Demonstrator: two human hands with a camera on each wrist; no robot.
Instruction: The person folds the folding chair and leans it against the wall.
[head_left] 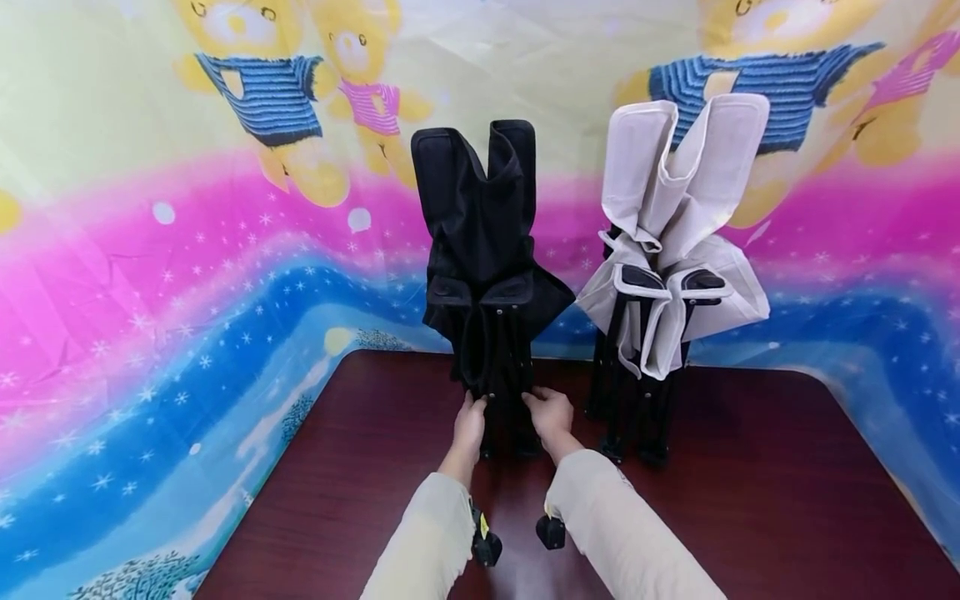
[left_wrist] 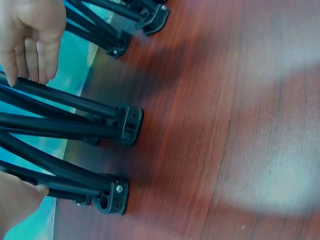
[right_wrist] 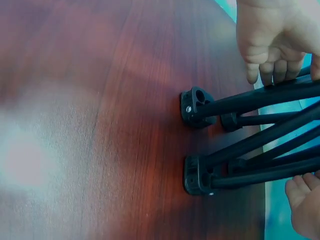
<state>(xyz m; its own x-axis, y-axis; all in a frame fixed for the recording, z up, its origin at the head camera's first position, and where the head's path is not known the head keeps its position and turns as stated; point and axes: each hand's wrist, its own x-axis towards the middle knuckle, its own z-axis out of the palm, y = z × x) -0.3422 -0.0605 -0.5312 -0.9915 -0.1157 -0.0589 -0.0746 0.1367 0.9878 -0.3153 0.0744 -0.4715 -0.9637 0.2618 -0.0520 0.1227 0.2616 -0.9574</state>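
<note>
A black folded camp chair [head_left: 480,225] stands upright on the dark red-brown table, its fabric gathered above several dark tube legs. My left hand [head_left: 470,425] holds it low on the left side; in the left wrist view the thumb lies over a leg tube [left_wrist: 55,190]. On the opposite side my right hand [head_left: 551,412] is at the legs, thumb in front of a tube and fingers behind it. Plastic feet [right_wrist: 196,175] at the leg ends rest on the wood. Some of my fingers are hidden behind the tubes.
To the right stands a second folded camp chair [head_left: 686,192] with white fabric and black legs, close beside the black one. Behind the table [head_left: 360,475] hangs a cloth [head_left: 112,292] printed with bears. The table's far edge runs just behind both chairs.
</note>
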